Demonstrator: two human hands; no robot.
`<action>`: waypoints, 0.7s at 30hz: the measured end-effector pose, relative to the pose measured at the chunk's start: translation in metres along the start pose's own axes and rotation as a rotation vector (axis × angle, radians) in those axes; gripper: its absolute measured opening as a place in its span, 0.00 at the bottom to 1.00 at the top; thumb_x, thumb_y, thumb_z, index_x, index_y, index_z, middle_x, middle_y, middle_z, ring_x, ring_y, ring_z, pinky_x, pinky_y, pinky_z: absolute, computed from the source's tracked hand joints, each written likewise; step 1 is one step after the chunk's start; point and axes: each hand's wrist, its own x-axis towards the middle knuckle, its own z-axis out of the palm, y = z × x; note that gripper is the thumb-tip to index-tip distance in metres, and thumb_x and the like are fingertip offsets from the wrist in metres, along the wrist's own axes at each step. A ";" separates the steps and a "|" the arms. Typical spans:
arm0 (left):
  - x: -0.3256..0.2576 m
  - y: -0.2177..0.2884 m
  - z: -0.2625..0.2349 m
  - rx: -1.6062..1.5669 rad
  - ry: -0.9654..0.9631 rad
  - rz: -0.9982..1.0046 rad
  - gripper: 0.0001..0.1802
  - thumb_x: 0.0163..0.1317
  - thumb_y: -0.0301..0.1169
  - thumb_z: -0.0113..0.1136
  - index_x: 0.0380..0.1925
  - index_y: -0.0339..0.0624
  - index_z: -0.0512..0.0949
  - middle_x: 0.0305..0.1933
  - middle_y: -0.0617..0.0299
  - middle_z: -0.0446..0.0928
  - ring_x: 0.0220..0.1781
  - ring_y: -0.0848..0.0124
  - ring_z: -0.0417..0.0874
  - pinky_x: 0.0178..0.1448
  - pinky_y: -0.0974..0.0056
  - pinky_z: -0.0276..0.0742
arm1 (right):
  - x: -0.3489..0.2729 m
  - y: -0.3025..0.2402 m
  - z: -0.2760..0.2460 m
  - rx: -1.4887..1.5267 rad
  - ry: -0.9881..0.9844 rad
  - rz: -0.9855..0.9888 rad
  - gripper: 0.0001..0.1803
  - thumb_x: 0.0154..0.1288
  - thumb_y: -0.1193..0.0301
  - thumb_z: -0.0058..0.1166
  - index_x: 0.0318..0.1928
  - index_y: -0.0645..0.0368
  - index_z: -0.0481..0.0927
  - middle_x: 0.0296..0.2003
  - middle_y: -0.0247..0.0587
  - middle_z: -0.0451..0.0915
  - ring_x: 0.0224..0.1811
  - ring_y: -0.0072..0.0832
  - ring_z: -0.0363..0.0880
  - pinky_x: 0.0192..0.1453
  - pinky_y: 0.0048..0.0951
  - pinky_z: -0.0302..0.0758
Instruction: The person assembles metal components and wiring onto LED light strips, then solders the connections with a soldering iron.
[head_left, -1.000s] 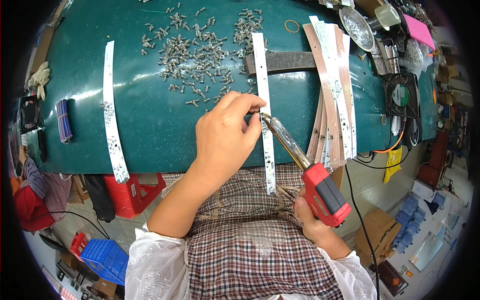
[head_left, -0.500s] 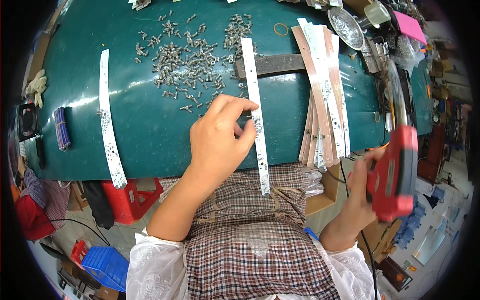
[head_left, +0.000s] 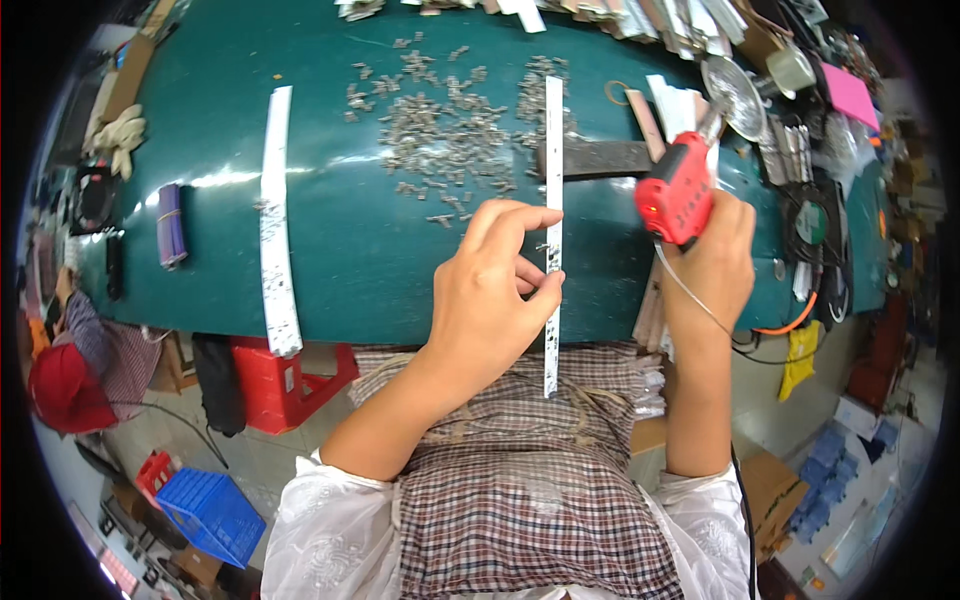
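White strip (head_left: 552,230) pinched by left hand (head_left: 490,300) on green table (head_left: 380,260); red soldering gun (head_left: 678,195) gripped by right hand (head_left: 715,255).

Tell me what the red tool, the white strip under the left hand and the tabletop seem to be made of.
Red tool: glossy moulded plastic body, probably; its tip is hidden.
White strip: thin, stiff, matte white, with small dark spots; likely a circuit strip, material uncertain.
Tabletop: smooth teal sheet with sheen, perhaps rubber or vinyl.
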 end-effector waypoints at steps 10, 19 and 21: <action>0.004 -0.020 -0.148 0.458 0.330 -0.163 0.24 0.50 0.17 0.65 0.50 0.41 0.78 0.49 0.60 0.77 0.32 0.72 0.86 0.38 0.67 0.79 | 0.002 0.020 -0.012 0.201 0.185 -0.027 0.20 0.54 0.81 0.61 0.48 0.63 0.74 0.39 0.44 0.77 0.40 0.34 0.77 0.48 0.31 0.73; 0.010 -0.040 -0.177 0.659 0.345 -0.173 0.27 0.49 0.21 0.67 0.52 0.45 0.77 0.53 0.58 0.73 0.32 0.71 0.85 0.40 0.64 0.78 | -0.031 0.010 -0.076 0.834 0.327 0.288 0.28 0.53 0.91 0.58 0.56 0.69 0.68 0.41 0.41 0.74 0.39 0.22 0.74 0.47 0.22 0.71; 0.007 -0.037 -0.172 0.887 0.417 -0.146 0.25 0.51 0.19 0.66 0.51 0.44 0.77 0.52 0.61 0.73 0.33 0.74 0.83 0.39 0.68 0.78 | -0.038 0.001 -0.083 0.979 0.385 0.238 0.20 0.59 0.86 0.56 0.53 0.71 0.70 0.44 0.43 0.73 0.44 0.22 0.73 0.51 0.22 0.70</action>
